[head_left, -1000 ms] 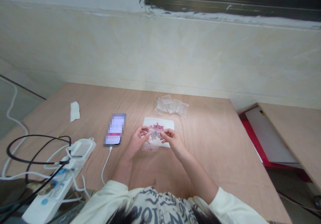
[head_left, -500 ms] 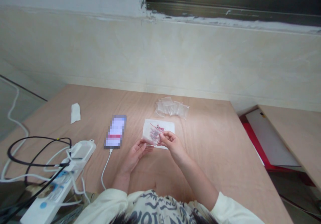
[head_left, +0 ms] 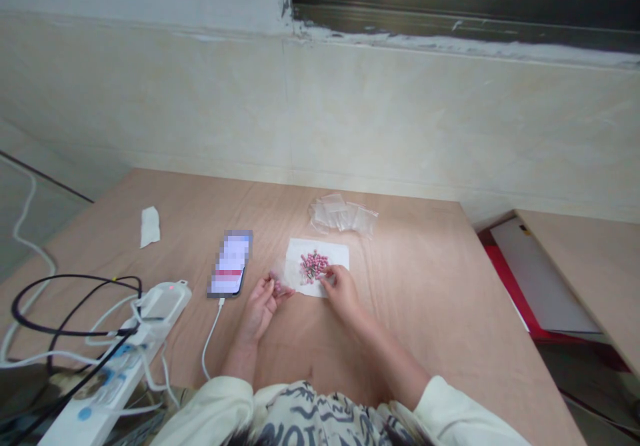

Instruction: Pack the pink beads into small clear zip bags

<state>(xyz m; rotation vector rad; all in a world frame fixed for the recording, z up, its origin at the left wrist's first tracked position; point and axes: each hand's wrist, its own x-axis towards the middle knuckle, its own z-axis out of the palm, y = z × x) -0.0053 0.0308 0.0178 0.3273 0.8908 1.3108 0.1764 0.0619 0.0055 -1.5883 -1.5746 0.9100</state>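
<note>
My left hand (head_left: 261, 305) is closed on a small clear plastic bag (head_left: 281, 274), which has a few pink pieces inside, just left of a white paper sheet (head_left: 293, 249). On that sheet lies a loose pile of small pink and silvery pieces (head_left: 314, 266), too small to name their kind. My right hand (head_left: 342, 291) reaches to the right edge of the pile, thumb and forefinger brought together. Whatever is between those fingertips is too small to make out.
Several clear zip bags (head_left: 344, 215) lie behind the paper. A phone (head_left: 231, 263) with a white charging cable is to the left, near a scrap of white paper (head_left: 150, 227). A power strip (head_left: 120, 366) with tangled cables occupies the left front. Another table (head_left: 585, 259) stands at right.
The plastic bag has moved left off the paper in my left hand, uncovering the pile of pink pieces. My right hand has let go of the bag and lowered its fingertips to the pile.
</note>
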